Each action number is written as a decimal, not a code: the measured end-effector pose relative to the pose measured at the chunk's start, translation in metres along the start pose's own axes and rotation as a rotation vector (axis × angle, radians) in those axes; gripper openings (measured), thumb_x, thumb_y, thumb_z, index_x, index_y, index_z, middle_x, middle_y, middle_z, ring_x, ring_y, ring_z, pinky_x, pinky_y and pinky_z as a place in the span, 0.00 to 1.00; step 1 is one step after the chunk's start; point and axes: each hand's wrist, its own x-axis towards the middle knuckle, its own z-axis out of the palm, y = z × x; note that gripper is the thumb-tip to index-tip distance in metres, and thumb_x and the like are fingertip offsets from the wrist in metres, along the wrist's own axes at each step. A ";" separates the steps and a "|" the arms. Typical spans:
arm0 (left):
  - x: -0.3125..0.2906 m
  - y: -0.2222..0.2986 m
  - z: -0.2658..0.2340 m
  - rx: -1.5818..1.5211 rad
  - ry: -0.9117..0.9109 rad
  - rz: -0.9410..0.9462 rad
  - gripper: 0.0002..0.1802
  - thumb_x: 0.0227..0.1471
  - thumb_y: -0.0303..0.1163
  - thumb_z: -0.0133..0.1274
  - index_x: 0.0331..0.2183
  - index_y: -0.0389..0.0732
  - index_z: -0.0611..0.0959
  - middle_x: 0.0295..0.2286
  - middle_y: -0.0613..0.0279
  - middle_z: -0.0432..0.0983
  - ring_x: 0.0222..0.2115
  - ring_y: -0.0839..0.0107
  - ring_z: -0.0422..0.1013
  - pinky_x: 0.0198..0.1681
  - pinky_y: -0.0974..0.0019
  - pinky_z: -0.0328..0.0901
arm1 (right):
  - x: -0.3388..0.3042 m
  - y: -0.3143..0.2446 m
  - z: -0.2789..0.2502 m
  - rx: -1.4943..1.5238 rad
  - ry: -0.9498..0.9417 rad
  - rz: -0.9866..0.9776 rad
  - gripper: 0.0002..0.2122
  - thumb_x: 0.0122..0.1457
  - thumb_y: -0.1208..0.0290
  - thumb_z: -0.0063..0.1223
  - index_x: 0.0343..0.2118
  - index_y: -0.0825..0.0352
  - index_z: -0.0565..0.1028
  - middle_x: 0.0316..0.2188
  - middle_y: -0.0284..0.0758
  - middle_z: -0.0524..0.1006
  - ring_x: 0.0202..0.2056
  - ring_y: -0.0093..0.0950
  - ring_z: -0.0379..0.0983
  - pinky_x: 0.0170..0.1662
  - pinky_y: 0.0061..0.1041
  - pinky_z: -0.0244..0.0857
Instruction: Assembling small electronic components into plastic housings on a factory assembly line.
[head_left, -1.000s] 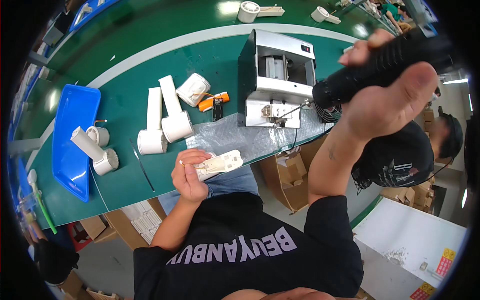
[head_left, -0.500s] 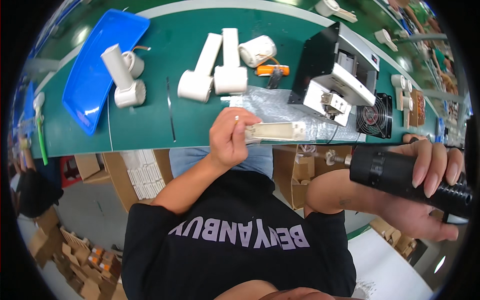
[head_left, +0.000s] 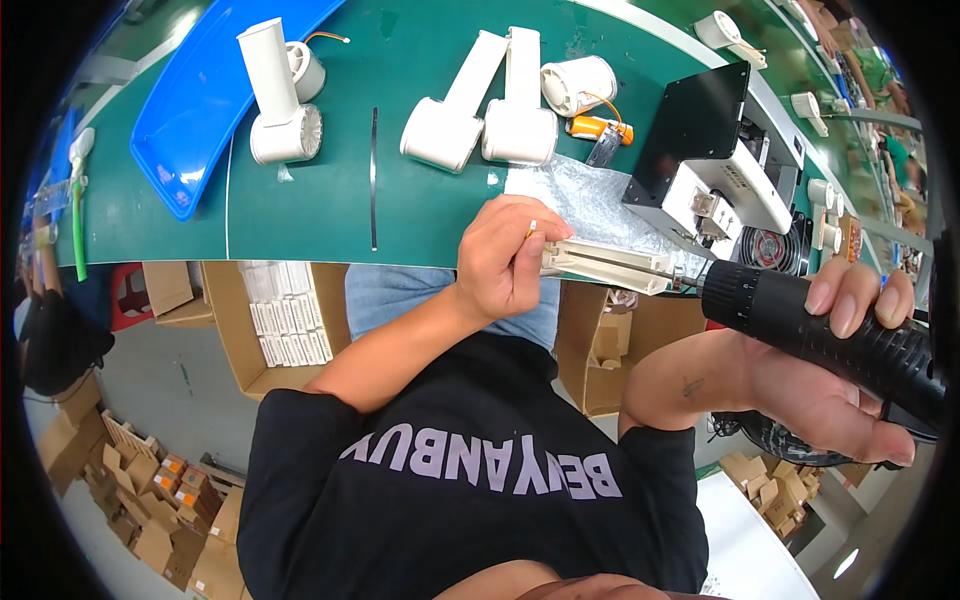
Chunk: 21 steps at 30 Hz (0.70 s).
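Pinched in my left hand (head_left: 508, 258) is a long cream plastic handle shell (head_left: 612, 268), held level just off the table's near edge. A small white wire connector (head_left: 532, 228) pokes up by the thumb and forefinger. My right hand (head_left: 840, 360) is wrapped around a black electric screwdriver (head_left: 765, 300) that points left. Its bit end meets the free end of the shell; the exact contact is too small to make out. Ahead of my left hand lie two cream handheld fan bodies (head_left: 440, 132) and a round cream motor housing (head_left: 578, 86).
A black-and-white machine (head_left: 715, 165) stands at the right, beside a black cooling fan (head_left: 775, 247). Bubble wrap (head_left: 590, 205) and an orange battery (head_left: 598, 129) lie before it. At the left are a blue tray (head_left: 190, 130) and another fan body (head_left: 285, 137). Cardboard boxes (head_left: 235, 320) stand below the table edge.
The handle shell in my left hand has moved right and tilted. The screwdriver's tip has come up to its end. The whole view has shifted, with the table items appearing further right.
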 end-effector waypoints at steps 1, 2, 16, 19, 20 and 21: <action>0.000 0.000 0.000 -0.004 0.002 -0.002 0.12 0.61 0.23 0.41 0.30 0.34 0.79 0.28 0.56 0.81 0.31 0.60 0.76 0.39 0.61 0.69 | 0.000 -0.001 0.001 0.013 -0.005 0.023 0.44 0.48 0.29 0.56 0.43 0.76 0.62 0.37 0.42 0.64 0.26 0.28 0.65 0.26 0.26 0.60; 0.000 0.001 0.001 -0.008 0.004 -0.003 0.12 0.61 0.23 0.41 0.30 0.34 0.79 0.28 0.56 0.81 0.31 0.60 0.76 0.39 0.61 0.69 | -0.001 -0.001 0.002 0.012 -0.005 0.023 0.44 0.48 0.29 0.56 0.43 0.76 0.62 0.37 0.42 0.64 0.26 0.28 0.65 0.26 0.26 0.60; 0.001 0.000 0.000 -0.067 0.032 -0.038 0.11 0.61 0.24 0.44 0.29 0.34 0.80 0.28 0.56 0.81 0.31 0.60 0.75 0.38 0.61 0.69 | -0.010 0.006 -0.007 0.216 -0.064 0.056 0.33 0.44 0.43 0.71 0.33 0.67 0.64 0.29 0.28 0.68 0.25 0.21 0.69 0.29 0.19 0.65; 0.003 0.002 0.001 -0.091 0.009 -0.082 0.14 0.64 0.26 0.41 0.29 0.33 0.79 0.28 0.54 0.81 0.31 0.60 0.75 0.38 0.61 0.70 | -0.010 0.010 0.002 0.220 -0.141 0.033 0.36 0.49 0.40 0.65 0.47 0.68 0.66 0.32 0.33 0.67 0.25 0.22 0.67 0.29 0.22 0.63; 0.003 0.002 0.001 -0.116 0.014 -0.126 0.15 0.64 0.26 0.41 0.29 0.33 0.79 0.28 0.53 0.80 0.31 0.60 0.75 0.38 0.61 0.70 | -0.010 0.010 0.006 0.138 -0.139 0.007 0.37 0.52 0.39 0.62 0.54 0.66 0.65 0.34 0.34 0.67 0.25 0.23 0.66 0.28 0.23 0.63; 0.005 0.003 0.000 -0.099 0.001 -0.141 0.15 0.64 0.26 0.40 0.29 0.32 0.79 0.28 0.53 0.80 0.31 0.60 0.75 0.38 0.62 0.69 | -0.006 0.009 0.003 0.138 -0.201 0.028 0.39 0.56 0.38 0.56 0.63 0.59 0.59 0.36 0.36 0.66 0.25 0.23 0.65 0.28 0.25 0.62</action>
